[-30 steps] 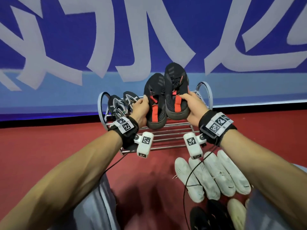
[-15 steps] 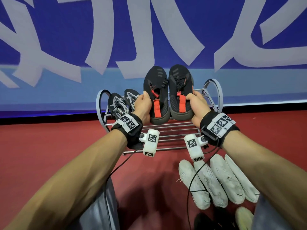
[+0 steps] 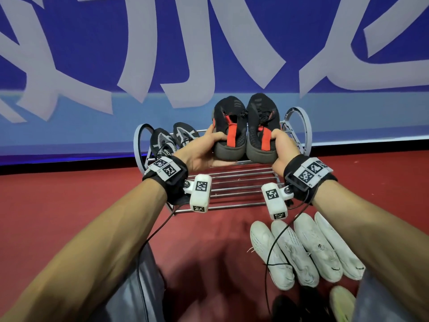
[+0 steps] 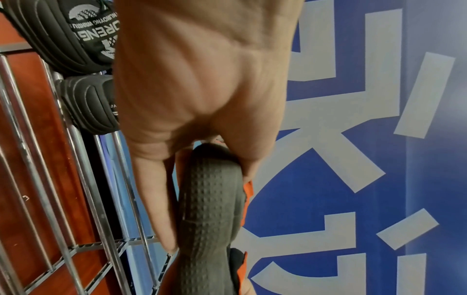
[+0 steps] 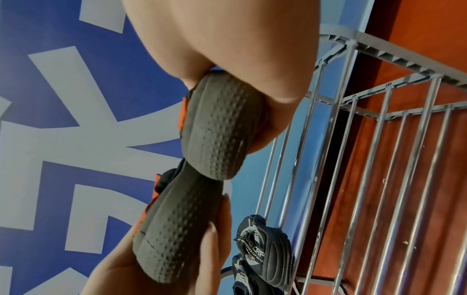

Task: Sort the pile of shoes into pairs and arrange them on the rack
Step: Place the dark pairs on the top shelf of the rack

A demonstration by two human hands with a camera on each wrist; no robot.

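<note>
rack [image 3: 234,182]: wire bars, stands on floor; grey-black pair [image 3: 173,141] at its left end
floor [image 3: 69,205]: red; four white shoes [image 3: 306,249] in a row

A person is wearing black wrist straps [image 3: 173,180] bearing white square-patterned marker tags [image 3: 310,171], each carrying a white boxy camera [image 3: 200,192] and trailing thin black cables [image 3: 270,249] over grey trousers [image 3: 137,296].

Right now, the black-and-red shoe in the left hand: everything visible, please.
The black-and-red shoe looks like black knit with a red heel strap and a grey, dimpled rubber sole. The left hand grips its heel, thumb on the collar, fingers under the sole. It points toe-away toward the blue banner, held above the rack, pressed side by side against its mate, which the right hand holds.
</note>
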